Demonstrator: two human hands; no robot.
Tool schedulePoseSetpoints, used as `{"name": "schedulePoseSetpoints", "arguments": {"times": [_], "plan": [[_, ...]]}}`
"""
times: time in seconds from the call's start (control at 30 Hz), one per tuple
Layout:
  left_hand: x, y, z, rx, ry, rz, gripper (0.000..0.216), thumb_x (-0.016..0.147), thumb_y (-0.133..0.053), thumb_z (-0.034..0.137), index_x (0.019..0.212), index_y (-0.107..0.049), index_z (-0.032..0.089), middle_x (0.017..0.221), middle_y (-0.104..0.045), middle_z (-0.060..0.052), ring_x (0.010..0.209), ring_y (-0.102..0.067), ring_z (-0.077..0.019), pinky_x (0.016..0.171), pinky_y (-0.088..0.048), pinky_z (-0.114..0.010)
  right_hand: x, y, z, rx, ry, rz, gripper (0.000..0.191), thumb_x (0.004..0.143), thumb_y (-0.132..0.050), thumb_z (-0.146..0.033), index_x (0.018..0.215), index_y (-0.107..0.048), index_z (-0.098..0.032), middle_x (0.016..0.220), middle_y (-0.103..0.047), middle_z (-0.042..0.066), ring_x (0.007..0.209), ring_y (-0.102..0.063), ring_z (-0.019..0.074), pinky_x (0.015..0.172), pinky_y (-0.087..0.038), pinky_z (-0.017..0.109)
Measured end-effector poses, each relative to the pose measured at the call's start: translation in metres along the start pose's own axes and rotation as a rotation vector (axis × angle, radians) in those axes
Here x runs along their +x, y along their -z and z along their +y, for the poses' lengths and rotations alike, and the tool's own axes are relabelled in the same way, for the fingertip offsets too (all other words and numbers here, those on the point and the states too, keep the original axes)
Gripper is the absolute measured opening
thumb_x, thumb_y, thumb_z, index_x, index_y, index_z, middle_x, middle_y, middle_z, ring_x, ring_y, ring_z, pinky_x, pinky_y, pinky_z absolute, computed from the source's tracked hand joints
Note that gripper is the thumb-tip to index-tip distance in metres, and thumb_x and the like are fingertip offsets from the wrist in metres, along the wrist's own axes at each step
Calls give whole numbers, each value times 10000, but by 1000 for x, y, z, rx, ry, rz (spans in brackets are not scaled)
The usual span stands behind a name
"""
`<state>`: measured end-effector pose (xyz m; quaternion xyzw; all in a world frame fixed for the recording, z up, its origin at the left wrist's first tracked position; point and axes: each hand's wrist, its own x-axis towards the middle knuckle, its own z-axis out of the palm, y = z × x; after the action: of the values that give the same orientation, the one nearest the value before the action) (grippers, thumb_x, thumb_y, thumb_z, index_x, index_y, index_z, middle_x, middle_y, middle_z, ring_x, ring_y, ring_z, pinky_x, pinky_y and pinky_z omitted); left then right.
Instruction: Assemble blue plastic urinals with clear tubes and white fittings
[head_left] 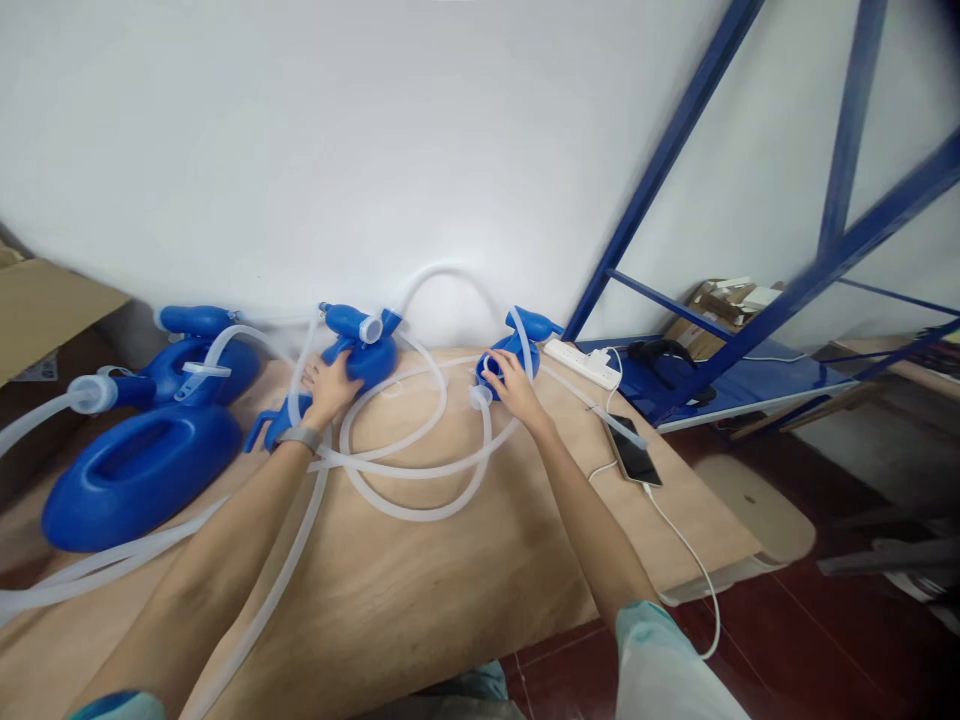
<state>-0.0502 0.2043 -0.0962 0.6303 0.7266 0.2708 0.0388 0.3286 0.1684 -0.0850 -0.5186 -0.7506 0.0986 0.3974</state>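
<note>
Both my arms reach across a plywood table point(420, 590) toward the white wall. My left hand point(328, 385), with a watch at the wrist, grips a blue plastic bottle-shaped vessel point(367, 352) with a white-capped spout. My right hand point(510, 385) closes on a smaller blue vessel point(525, 335) near the table's far edge. Clear flexible tubes point(409, 470) loop across the table between and around both vessels. A white tube connector point(478, 397) lies just left of my right hand.
Two larger blue vessels point(142, 470) with tubes lie at the left, beside a cardboard box point(45, 310). A white power strip point(581, 362) and a phone point(636, 455) on a charging cable sit at the right. Blue metal shelving point(750, 340) stands beyond, over red floor.
</note>
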Motion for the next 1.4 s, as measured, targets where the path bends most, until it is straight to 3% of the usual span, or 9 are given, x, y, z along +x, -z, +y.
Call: {"name": "schedulePoseSetpoints", "arguments": {"times": [0.1,0.17,0.3,0.43,0.63,0.9,1.03,1.17,1.4], "plan": [[-22,2,26,-28,19,114,690,879,-682,335,1523,-513,152,1651,-289,-309,1522,-290,-556,1157,-326,-732,0,-8,4,-78,68,-49,555,1054,-506,-428,1550,-508,-178,1580,-485,177,1497,-471,272,1280,-354,443],[-39,3,53,-106,-134,143,625,924,-651,363,1501,-545,148,1622,-361,-282,1506,-350,-508,1167,-366,-683,-2,-12,1,-126,48,-15,554,1047,-525,-403,1562,-511,-198,1551,-514,169,1472,-496,281,1263,-381,447],[-67,-3,115,-395,-647,-132,547,1035,-548,388,1555,-517,225,1593,-508,-154,1472,-497,-314,1228,-411,-487,-8,-19,-19,-192,-3,15,507,1048,-521,-364,1530,-573,-213,1462,-592,155,1377,-572,291,1207,-452,431],[-78,-17,146,-522,-730,-216,554,1045,-546,336,1577,-495,190,1625,-506,-161,1485,-515,-275,1214,-453,-428,-21,-29,-49,-217,2,-32,544,1028,-507,-271,1564,-537,-178,1512,-588,156,1392,-558,292,1179,-482,407],[-81,-9,135,-504,-766,-146,497,1034,-575,327,1509,-597,182,1509,-639,-136,1351,-641,-281,1168,-507,-425,-36,-22,-69,-110,8,-112,828,957,-660,-295,1695,-293,-211,1591,-553,143,1462,-521,304,1212,-452,455],[-87,5,123,-729,-446,-110,432,1066,-459,368,1366,-702,172,1255,-761,-124,991,-743,-234,858,-624,-354,-48,-10,-81,-41,84,-192,1026,966,-724,-435,1732,-57,-289,1568,-579,108,1409,-574,288,1161,-492,431],[-86,14,118,-459,-440,-86,439,1064,-443,303,1392,-680,133,1094,-786,-132,914,-736,-248,882,-580,-366,-43,-3,-66,-189,150,-267,1059,859,-839,-504,1705,-259,-239,1664,-446,171,1575,-347,389,1289,-288,592],[-90,19,121,-167,-544,-112,457,1043,-497,262,1476,-622,183,1114,-786,-151,949,-745,-301,887,-553,-393,-34,7,-49,-368,197,-371,657,954,-736,-514,1547,-556,-297,1641,-499,129,1589,-315,407,1287,-24,736],[-101,9,124,-62,-578,-163,568,968,-422,83,1509,-576,160,1175,-752,-176,1014,-719,-304,897,-545,-405,-36,-1,-54,-481,250,-258,513,1026,-590,-571,1431,-663,-264,1370,-695,137,1327,-539,358,1293,-68,662]]}}
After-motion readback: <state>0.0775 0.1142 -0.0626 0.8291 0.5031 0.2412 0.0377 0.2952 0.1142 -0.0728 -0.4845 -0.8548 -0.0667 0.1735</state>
